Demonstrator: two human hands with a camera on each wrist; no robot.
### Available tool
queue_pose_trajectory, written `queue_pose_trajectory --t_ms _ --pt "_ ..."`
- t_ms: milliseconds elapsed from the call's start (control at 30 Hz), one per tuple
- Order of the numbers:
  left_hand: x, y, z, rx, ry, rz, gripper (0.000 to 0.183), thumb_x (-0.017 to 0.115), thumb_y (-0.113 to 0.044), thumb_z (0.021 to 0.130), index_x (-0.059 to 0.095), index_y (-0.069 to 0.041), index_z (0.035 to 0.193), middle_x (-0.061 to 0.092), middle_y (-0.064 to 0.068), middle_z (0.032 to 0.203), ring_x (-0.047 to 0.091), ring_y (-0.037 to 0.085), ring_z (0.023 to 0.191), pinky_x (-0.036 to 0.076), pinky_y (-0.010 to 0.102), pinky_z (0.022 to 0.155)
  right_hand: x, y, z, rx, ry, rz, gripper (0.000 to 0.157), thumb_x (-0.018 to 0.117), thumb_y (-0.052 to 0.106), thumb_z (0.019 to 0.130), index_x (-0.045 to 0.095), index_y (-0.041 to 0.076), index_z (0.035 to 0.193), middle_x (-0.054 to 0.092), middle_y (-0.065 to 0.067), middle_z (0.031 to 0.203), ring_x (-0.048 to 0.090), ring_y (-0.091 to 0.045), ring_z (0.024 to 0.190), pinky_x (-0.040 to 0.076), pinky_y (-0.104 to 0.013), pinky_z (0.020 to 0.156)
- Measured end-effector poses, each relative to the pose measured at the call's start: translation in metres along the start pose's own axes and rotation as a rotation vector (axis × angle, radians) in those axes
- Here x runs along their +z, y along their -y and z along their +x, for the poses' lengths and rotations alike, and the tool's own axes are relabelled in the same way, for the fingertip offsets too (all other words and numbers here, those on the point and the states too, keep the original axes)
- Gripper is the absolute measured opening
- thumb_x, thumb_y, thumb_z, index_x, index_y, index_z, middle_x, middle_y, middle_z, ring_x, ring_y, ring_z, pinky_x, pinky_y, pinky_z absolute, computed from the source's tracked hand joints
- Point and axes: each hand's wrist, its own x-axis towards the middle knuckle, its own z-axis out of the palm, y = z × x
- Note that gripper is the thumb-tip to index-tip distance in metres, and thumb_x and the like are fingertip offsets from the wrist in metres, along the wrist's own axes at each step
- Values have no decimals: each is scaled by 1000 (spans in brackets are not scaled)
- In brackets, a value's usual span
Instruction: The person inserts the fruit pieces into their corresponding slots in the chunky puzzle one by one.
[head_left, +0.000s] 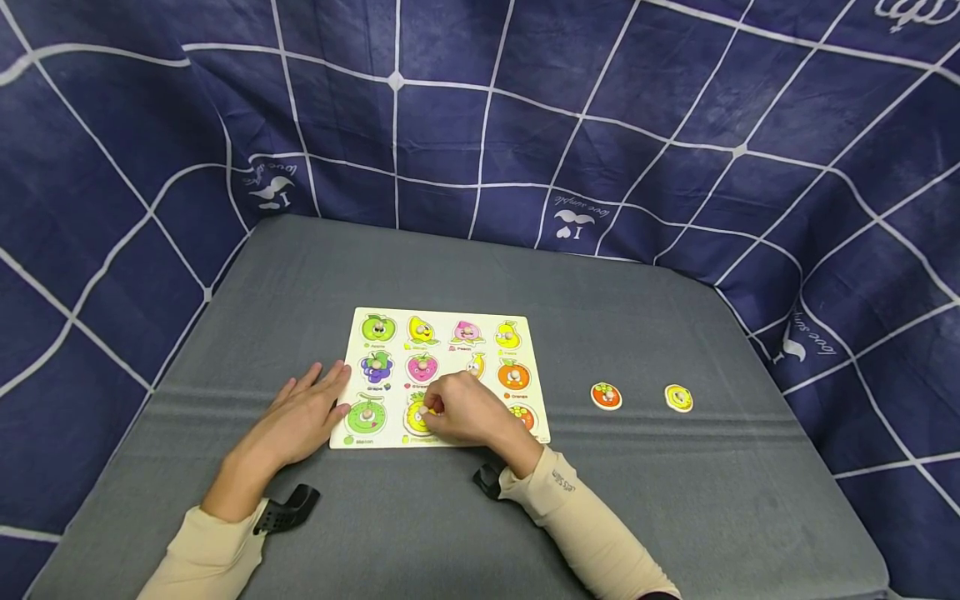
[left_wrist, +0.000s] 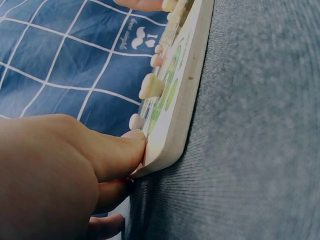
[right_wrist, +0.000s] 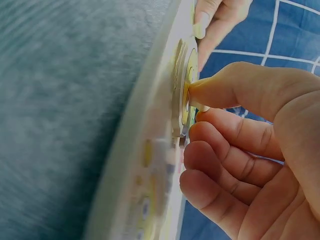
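My right hand (head_left: 468, 410) is over the lower part of the fruit puzzle board (head_left: 386, 442). Its thumb and index finger pinch the small knob of the yellow pineapple piece (head_left: 415, 423), which has a green top. In the right wrist view this pineapple piece (right_wrist: 184, 114) stands a little proud of the board's face, and the other fingers curl loosely beside it. My left hand (head_left: 300, 421) lies at the board's left edge with fingers extended. The left wrist view shows its thumb (left_wrist: 120, 152) touching the board's corner, close to a knob.
Right of the board lie two loose round pieces, a red-orange one with green leaves (head_left: 606, 396) and a yellow one with a face (head_left: 678, 398). Knobbed pieces such as the melon (head_left: 366, 415) and orange (head_left: 513, 375) sit on the board. A blue checked cloth (head_left: 450, 125) hangs behind the grey table (head_left: 450, 262).
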Motion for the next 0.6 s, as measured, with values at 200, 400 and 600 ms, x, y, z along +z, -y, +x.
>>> queue_pose_trajectory --t_ms 200,400,600 --pt "-1 0 1 -3 3 3 57 55 -16 101 35 8 149 32 28 153 23 54 140 17 71 107 -5 -3 0 27 -25 32 15 73 11 80 65 14 69 50 10 60 39 0 52 31 -16 48" --pt "-1 0 1 -2 0 6 57 55 -16 101 36 8 148 33 28 153 24 54 140 18 70 107 -4 -6 1 41 -12 36 13 74 12 80 66 14 70 50 11 60 40 0 52 31 -16 48" --pt "-1 0 2 -8 5 8 58 55 -17 101 35 8 149 33 27 153 23 53 140 17 70 107 -2 -3 1 51 26 31 20 73 12 81 62 17 66 44 12 57 35 0 50 26 -18 46"
